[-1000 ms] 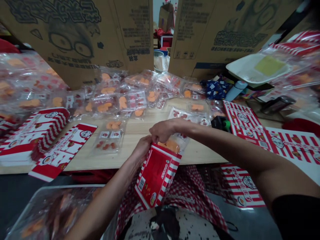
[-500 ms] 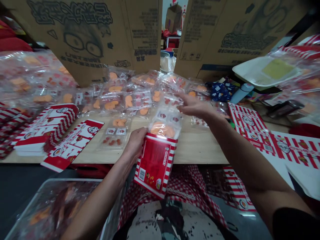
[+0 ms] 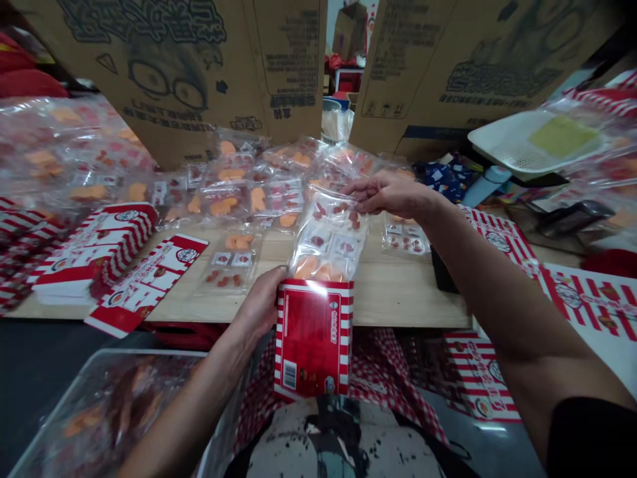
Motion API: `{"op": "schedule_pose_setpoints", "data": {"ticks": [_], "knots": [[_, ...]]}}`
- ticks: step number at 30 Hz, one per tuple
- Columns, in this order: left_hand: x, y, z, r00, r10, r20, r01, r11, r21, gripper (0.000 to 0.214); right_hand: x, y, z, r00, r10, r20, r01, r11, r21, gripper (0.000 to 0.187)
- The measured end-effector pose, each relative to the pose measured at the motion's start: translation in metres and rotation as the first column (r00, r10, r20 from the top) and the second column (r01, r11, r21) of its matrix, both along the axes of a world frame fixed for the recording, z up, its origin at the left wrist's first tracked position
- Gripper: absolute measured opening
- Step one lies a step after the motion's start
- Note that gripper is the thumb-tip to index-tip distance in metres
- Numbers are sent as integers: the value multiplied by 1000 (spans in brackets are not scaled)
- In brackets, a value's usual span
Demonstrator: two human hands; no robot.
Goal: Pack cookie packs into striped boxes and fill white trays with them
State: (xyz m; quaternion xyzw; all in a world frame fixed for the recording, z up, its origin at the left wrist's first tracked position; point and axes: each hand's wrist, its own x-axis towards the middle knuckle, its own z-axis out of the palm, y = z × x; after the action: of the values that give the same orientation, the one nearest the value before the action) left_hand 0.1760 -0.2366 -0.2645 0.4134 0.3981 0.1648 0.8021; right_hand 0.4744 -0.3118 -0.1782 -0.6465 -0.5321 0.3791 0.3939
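Observation:
My left hand (image 3: 261, 302) grips the left edge of a red-and-white striped paper packet (image 3: 314, 338), upright at the front edge of the table. A clear plastic bag (image 3: 328, 242) sticks out of the packet's top, showing orange pieces, small printed sachets and reddish-brown pieces. Its lower end is hidden inside the packet. At the bag's upper right corner, my right hand (image 3: 391, 192) has its thumb and fingers closed on the plastic. A similar filled bag (image 3: 231, 259) lies flat on the table left of the packet.
Many filled clear bags (image 3: 279, 199) are heaped along the back against cardboard boxes (image 3: 199, 79). Flat striped packets (image 3: 94, 252) are stacked at left, with more at right (image 3: 587, 292). A white basket (image 3: 517, 146) stands back right; a clear bin (image 3: 109, 411) sits below left.
My right hand has closed on the bag's top corner from above it. The packet has turned more upright, and more of the bag shows clearly.

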Motion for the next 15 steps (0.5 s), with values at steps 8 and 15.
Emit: {"op": "schedule_pose_setpoints", "data": {"ticks": [8, 15], "knots": [[1, 2, 16, 999, -19, 44, 26, 984, -175, 15, -3, 17, 34, 996, 40, -79, -33, 996, 83, 40], [0, -8, 10, 998, 41, -37, -47, 982, -185, 12, 2, 20, 44, 993, 117, -25, -115, 989, 92, 39]]}}
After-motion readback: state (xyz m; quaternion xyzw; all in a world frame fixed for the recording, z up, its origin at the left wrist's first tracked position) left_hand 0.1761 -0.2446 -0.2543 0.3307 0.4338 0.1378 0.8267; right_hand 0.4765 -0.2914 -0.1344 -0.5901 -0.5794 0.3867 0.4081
